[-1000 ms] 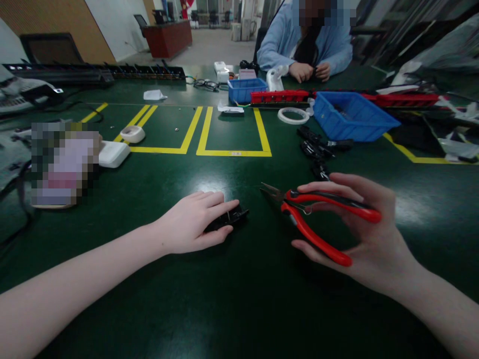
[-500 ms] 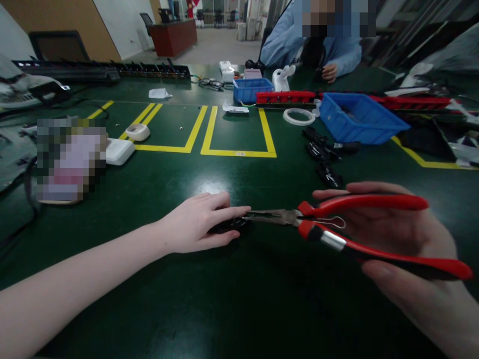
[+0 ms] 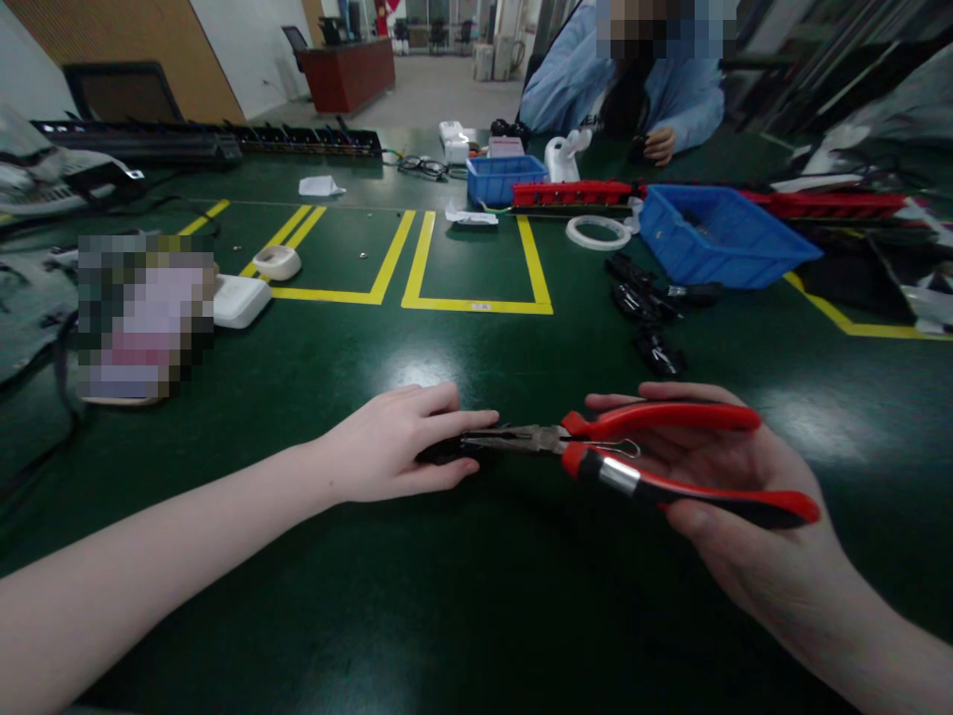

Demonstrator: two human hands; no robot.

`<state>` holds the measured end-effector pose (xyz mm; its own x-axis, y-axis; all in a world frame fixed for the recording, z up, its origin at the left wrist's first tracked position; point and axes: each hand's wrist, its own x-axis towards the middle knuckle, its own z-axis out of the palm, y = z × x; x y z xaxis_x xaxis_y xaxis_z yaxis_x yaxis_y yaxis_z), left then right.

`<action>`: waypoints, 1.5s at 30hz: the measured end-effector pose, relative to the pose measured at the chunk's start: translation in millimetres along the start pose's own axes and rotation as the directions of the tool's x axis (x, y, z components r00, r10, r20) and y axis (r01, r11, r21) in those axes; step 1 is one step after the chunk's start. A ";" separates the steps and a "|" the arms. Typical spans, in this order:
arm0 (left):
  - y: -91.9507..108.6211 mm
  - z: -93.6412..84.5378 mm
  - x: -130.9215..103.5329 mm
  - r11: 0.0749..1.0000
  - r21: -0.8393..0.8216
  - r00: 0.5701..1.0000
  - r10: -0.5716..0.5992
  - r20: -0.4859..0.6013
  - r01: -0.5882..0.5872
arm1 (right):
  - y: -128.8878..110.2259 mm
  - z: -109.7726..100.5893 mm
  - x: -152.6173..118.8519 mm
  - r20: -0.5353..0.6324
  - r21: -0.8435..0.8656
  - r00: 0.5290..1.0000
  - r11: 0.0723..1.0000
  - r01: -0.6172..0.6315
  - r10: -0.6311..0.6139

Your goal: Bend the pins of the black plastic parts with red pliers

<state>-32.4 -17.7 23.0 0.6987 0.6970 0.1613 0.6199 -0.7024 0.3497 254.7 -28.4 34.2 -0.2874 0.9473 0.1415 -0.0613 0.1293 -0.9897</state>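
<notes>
Since half a second earlier, the red-handled pliers (image 3: 640, 462) had drawn nearer the body and their handles had closed somewhat; a second earlier they had been held apart from the workpiece, nose raised.

Item: small black part (image 3: 447, 450), lying on the green table (image 3: 476, 596) under the fingertips of the left hand (image 3: 394, 447). Left hand lay flat, palm down, fingers pressed over the part, pinning it to the surface; most of the part was hidden beneath them.

Item: pliers, metal nose pointing left and level, tip touching the black part just beside the left fingertips. Whether the nose gripped the part could not be told. Right hand (image 3: 737, 497) was wrapped loosely round both red handles, palm up, thumb along the upper handle, handles slightly spread.

Beyond, near the right hand: loose black parts (image 3: 644, 308) in a cluster on the table. Behind them, large blue bin (image 3: 719, 233); to its left, ring of white tape (image 3: 598, 231). Further back: small blue bin (image 3: 502, 179), long red strip (image 3: 570, 192), spectacles (image 3: 423, 166).

Centre: yellow floor-tape rectangles (image 3: 476, 298) marked on the table top. Left: white case (image 3: 239, 301), small white roll (image 3: 277, 262).

Far side: a person in a light blue sleeve (image 3: 558, 89), own hand (image 3: 659, 146) on the table edge.
</notes>
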 end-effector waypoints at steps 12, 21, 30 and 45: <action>0.0 -1.5 0.2 0.998 -0.057 0.999 -0.032 0.016 0.033 | 5.7 0.6 2.6 -0.046 -0.009 0.999 1.000 -0.025 0.025; 0.7 -5.0 2.5 0.993 -0.111 0.998 -0.038 0.052 0.044 | 6.8 2.4 6.9 -0.023 0.020 1.000 1.000 -0.017 0.017; -0.9 -6.6 3.3 0.989 -0.145 0.997 -0.012 0.073 0.023 | -1.6 2.1 0.9 0.040 -0.058 0.997 0.996 0.069 -0.067; -2.4 -5.8 1.1 0.985 -0.169 0.999 -0.026 0.027 0.030 | -0.5 3.8 1.1 0.008 -0.060 0.999 0.997 0.051 -0.050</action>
<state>-35.2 -14.4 27.7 0.6919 0.7107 0.1274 0.5715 -0.6469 0.5049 250.8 -28.6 34.9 -0.2918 0.9371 0.1915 -0.0179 0.1948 -0.9807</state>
